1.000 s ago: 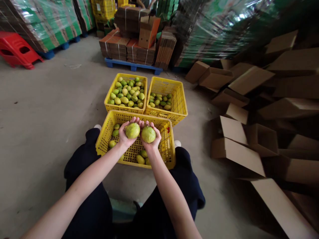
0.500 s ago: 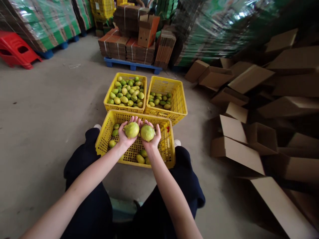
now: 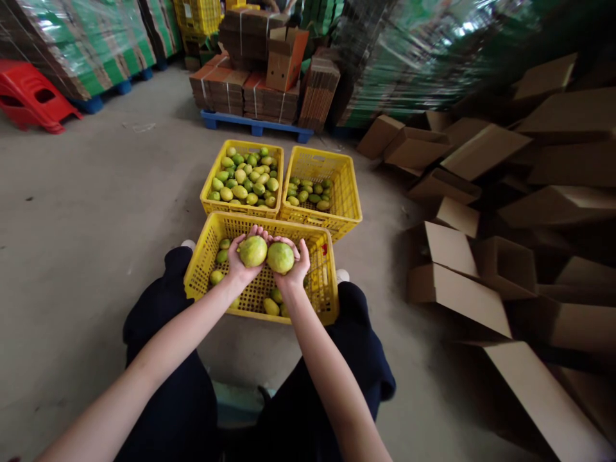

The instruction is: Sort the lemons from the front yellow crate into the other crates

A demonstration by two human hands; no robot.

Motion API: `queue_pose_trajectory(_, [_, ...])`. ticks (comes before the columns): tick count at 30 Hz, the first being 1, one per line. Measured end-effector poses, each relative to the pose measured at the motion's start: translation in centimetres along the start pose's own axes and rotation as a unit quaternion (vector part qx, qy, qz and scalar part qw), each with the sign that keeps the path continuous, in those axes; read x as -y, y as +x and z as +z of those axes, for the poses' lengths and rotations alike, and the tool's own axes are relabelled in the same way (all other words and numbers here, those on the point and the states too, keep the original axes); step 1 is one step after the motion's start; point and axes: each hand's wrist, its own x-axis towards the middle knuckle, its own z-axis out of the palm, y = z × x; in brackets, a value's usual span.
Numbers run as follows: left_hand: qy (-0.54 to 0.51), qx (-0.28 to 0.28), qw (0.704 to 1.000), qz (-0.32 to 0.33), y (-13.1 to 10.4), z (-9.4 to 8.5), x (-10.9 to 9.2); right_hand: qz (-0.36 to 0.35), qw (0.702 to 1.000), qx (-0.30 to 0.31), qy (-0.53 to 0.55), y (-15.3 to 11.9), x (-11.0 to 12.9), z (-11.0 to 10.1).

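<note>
My left hand (image 3: 239,264) cups a yellow-green lemon (image 3: 253,251), palm up. Beside it, my right hand (image 3: 295,272) holds a second, slightly greener lemon (image 3: 280,258) in its curled fingers. Both hands are above the near yellow crate (image 3: 312,294), between my legs. Inside that crate several lemons lie at the left side and near the front, such as one lemon (image 3: 271,307); my hands and forearms hide part of the floor of the crate.
Behind stand a yellow crate (image 3: 210,204) full of lemons and another yellow crate (image 3: 347,218) with fewer. Cardboard boxes (image 3: 466,298) are heaped on the right. Flattened cartons (image 3: 226,90) sit on a blue pallet (image 3: 257,126). A red stool (image 3: 29,96) stands far left.
The lemon in my right hand has shifted slightly left and turned a little, its fingers curling more around it. My left hand's lemon has moved barely leftward. The crates have not moved.
</note>
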Motion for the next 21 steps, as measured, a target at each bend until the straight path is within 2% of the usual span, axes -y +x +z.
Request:
queue_pose_trajectory(7, [0.009,-0.001,1.0,-0.011,0.3,-0.3,0.0,0.007,1.0,0.007,0.028,0.1,-0.3,-0.1])
queue_pose_trajectory(11, [0.008,-0.032,0.999,-0.04,0.1,-0.5,-0.4,0.044,0.998,0.011,0.048,1.0,0.3,-0.9])
queue_pose_trajectory(14, [0.005,-0.064,0.996,-0.068,-0.5,-0.1,-1.4,0.089,0.995,-0.027,0.023,2.2,1.5,-1.9])
queue_pose_trajectory(17, [0.028,-0.082,0.994,-0.064,-1.1,0.6,-3.0,0.149,0.984,-0.087,-0.043,3.1,1.8,-3.2])
queue_pose_trajectory(21, [0.113,-0.153,0.981,-0.048,-1.2,1.1,-5.2,0.239,0.96,-0.084,-0.121,2.4,-0.6,-4.7])
